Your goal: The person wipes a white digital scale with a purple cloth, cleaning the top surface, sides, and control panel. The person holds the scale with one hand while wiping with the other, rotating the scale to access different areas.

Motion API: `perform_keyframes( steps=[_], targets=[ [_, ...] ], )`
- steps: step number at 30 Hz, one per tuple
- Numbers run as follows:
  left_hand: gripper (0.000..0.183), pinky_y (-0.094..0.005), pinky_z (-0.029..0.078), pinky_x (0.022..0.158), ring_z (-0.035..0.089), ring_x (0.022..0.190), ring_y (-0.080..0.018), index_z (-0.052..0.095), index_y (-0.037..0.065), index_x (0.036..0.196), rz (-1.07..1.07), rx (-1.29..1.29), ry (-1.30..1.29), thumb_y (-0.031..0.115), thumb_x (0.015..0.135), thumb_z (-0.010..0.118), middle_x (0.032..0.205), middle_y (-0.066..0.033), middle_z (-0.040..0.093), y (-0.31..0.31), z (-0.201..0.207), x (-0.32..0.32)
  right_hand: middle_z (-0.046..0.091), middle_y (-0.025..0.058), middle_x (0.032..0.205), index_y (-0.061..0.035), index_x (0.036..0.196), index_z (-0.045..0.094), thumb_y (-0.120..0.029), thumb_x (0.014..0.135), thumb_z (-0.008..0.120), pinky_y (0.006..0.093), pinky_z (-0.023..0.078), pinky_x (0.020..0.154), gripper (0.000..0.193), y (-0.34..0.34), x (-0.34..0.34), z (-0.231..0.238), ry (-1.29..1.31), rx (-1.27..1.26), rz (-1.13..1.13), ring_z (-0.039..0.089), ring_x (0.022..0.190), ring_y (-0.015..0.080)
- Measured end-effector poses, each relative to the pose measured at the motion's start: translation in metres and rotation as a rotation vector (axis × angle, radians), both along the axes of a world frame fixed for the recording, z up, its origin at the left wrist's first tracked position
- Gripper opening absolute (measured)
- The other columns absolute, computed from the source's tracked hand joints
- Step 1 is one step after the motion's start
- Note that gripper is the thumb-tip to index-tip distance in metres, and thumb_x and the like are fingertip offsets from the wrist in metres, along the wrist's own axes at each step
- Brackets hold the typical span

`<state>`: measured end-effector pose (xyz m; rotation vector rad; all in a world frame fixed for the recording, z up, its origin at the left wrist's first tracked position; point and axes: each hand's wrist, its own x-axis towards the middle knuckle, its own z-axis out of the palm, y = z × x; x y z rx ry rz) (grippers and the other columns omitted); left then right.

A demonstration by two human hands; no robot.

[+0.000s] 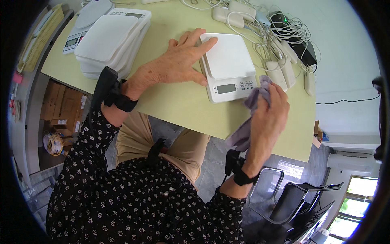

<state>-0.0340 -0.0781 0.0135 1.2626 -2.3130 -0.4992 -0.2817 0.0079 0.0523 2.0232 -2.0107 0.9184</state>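
A white kitchen scale (pixel 229 57) with a small grey display and several buttons lies flat on the table. My left hand (pixel 180 57) comes at it from the left with fingers spread; the index fingertip rests on the weighing plate and the thumb touches the left side. In my right hand (pixel 270 112) a greyish-purple cloth (pixel 242 134) is bunched. Part of it sticks up past the fingers beside the scale's near right corner, and the rest hangs below over the table's edge. Whether the cloth touches the scale I cannot tell.
Several white scales (pixel 107 40) are stacked at the left on the pale yellow-green table (pixel 174 105). White adapters with tangled cables (pixel 280 61) and a black power strip (pixel 306 53) crowd the right back. A metal-framed chair (pixel 284 199) stands lower right; shelves with cardboard boxes (pixel 65 101) stand left.
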Motion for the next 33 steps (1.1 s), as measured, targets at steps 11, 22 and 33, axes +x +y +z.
perform_keyframes(
  steps=[11, 22, 33],
  targets=[
    [0.104, -0.0502, 0.027, 0.116, 0.036, 0.142, -0.0394, 0.037, -0.003, 0.158, -0.010, 0.029, 0.052, 0.034, 0.075, 0.089, 0.161, -0.0249, 0.026, -0.001, -0.001, -0.002, 0.063, 0.0113, 0.119, 0.0044, 0.103, 0.070, -0.002, 0.083, 0.061, 0.0466, 0.046, 0.081, 0.023, 0.019, 0.075, -0.013, 0.283, -0.006, 0.231, 0.055, 0.106, 0.0390],
    [0.109, -0.0513, 0.027, 0.115, 0.031, 0.146, -0.0414, 0.033, -0.001, 0.161, -0.020, -0.003, 0.060, 0.038, 0.076, 0.089, 0.162, -0.0261, 0.024, 0.001, -0.002, -0.002, 0.068, 0.0147, 0.122, -0.0007, 0.120, 0.072, 0.011, 0.069, 0.064, 0.0444, 0.055, 0.093, 0.053, 0.060, 0.052, 0.008, -0.303, 0.151, 0.608, 0.062, 0.108, 0.0347],
    [0.109, -0.0490, 0.028, 0.115, 0.034, 0.144, -0.0405, 0.033, -0.002, 0.160, 0.007, -0.022, 0.040, 0.033, 0.073, 0.089, 0.161, -0.0262, 0.024, 0.003, -0.002, -0.004, 0.059, 0.0211, 0.129, 0.0054, 0.110, 0.067, -0.030, 0.088, 0.079, 0.0523, 0.046, 0.099, 0.043, 0.009, 0.052, -0.014, 0.114, 0.010, 0.231, 0.053, 0.116, 0.0426]
  ],
)
